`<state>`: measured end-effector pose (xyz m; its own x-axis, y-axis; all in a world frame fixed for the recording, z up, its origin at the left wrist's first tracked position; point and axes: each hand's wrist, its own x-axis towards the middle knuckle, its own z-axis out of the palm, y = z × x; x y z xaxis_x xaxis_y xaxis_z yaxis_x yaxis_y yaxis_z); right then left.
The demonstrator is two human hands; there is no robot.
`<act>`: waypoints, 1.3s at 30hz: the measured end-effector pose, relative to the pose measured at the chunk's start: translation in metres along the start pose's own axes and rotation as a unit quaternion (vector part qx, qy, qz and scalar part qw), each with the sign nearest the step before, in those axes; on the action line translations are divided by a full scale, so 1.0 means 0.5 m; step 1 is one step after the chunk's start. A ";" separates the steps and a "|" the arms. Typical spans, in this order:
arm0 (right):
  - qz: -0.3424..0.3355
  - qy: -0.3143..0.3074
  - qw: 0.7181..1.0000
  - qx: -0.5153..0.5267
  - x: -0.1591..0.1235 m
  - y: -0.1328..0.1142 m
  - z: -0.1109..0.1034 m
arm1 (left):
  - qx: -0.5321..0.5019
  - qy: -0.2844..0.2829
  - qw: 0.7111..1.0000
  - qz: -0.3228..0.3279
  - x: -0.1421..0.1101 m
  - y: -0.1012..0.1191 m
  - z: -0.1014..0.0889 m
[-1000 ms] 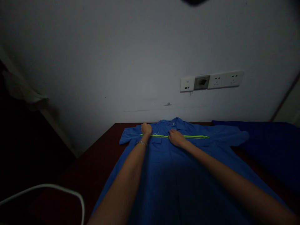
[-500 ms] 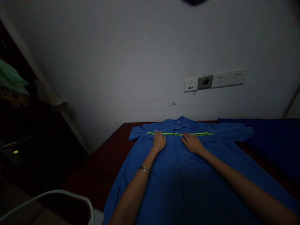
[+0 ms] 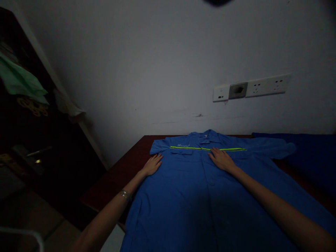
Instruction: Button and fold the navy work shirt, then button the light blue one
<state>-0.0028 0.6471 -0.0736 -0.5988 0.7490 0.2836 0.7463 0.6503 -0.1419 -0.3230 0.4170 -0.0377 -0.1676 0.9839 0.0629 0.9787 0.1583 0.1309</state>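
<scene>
A blue short-sleeved work shirt [image 3: 178, 189] lies spread out, front side up, with its collar toward the wall. A yellow-green stripe runs across its chest, with white lettering above the stripe on the left. My left hand [image 3: 152, 165] rests flat with fingers stretched at the shirt's left edge, just below the left sleeve. A bracelet circles that wrist. My right hand [image 3: 222, 160] lies flat on the chest, right of the button line, fingertips at the stripe. Neither hand grips the fabric.
The shirt lies on a dark red table [image 3: 123, 168] against a grey wall. Dark blue cloth [image 3: 309, 161] lies at the right. Wall sockets [image 3: 252, 87] sit above. A dark door [image 3: 15, 129] with a green cloth [image 3: 22, 78] stands left, and a white cable [image 3: 23, 231] curves at lower left.
My left hand has opened from a closed grip near the lettering, then slid left to the shirt's edge. My right hand has opened from a pinch and lies flat. The view has turned left.
</scene>
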 end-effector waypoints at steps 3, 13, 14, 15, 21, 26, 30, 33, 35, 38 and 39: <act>-0.012 0.002 1.000 0.006 -0.002 -0.001 -0.009 | 0.026 -0.021 0.999 0.007 -0.011 -0.007 -0.014; -0.036 0.046 0.998 0.002 -0.138 0.138 -0.084 | 0.070 0.058 0.994 -0.063 -0.041 0.053 -0.017; -0.019 0.044 0.999 0.000 -0.155 0.144 -0.090 | 0.062 0.051 0.995 -0.059 -0.042 0.064 -0.011; -0.009 0.039 0.999 -0.001 -0.171 0.147 -0.095 | 0.054 0.040 0.997 -0.044 -0.043 0.075 -0.004; 0.014 -0.039 0.999 -0.009 -0.234 0.141 -0.113 | 0.030 -0.018 0.997 0.075 -0.064 0.111 0.021; 0.089 -0.050 0.994 -0.043 -0.274 0.210 -0.122 | 0.031 -0.013 0.997 0.071 -0.108 0.072 0.002; 0.106 -0.040 0.992 -0.051 -0.297 0.246 -0.123 | 0.020 -0.032 0.997 0.071 -0.147 0.046 -0.012; 0.109 -0.004 0.992 -0.060 -0.315 0.239 -0.133 | 0.013 -0.046 0.996 0.077 -0.175 0.048 -0.027; 0.089 0.017 0.995 -0.051 -0.335 0.222 -0.143 | 0.015 -0.049 0.995 0.087 -0.197 0.058 -0.038; 0.061 0.008 0.998 -0.016 -0.377 0.186 -0.154 | 0.020 -0.054 0.988 0.140 -0.231 0.078 -0.048; 0.053 -0.003 0.999 -0.004 -0.392 0.174 -0.156 | 0.022 -0.056 0.984 0.168 -0.241 0.082 -0.049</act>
<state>0.2021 0.5472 -0.0674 -0.5191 0.8139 0.2608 0.8071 0.5672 -0.1636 -0.2654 0.3029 -0.0158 0.1784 0.9839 -0.0150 0.9812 -0.1767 0.0774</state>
